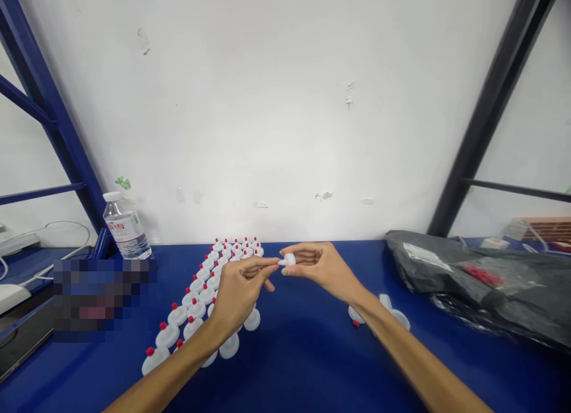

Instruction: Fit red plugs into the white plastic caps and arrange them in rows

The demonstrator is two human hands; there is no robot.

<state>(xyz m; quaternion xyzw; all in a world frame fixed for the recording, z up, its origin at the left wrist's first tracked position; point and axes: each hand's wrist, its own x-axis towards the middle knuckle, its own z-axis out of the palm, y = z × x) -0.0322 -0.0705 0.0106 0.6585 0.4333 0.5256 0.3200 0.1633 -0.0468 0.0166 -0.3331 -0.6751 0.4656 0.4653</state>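
Observation:
Above the blue table (294, 353), my right hand (319, 267) holds a small white nozzle cap (289, 259) between thumb and fingers. My left hand (243, 285) is closed in a pinch at the cap's narrow tip; whether a small part sits between those fingertips is hidden. Rows of round white bottles with red tips (177, 313) stand on the left, partly behind my left hand and forearm. Near my right forearm lie a few white pieces (400, 319), one with a red tip.
A clear water bottle (126, 227) stands at the back left, near a blurred, pixelated patch. Dark plastic bags (482, 282) with a red item lie on the right. White cables run at the far left. Metal frame posts rise at both sides before the wall.

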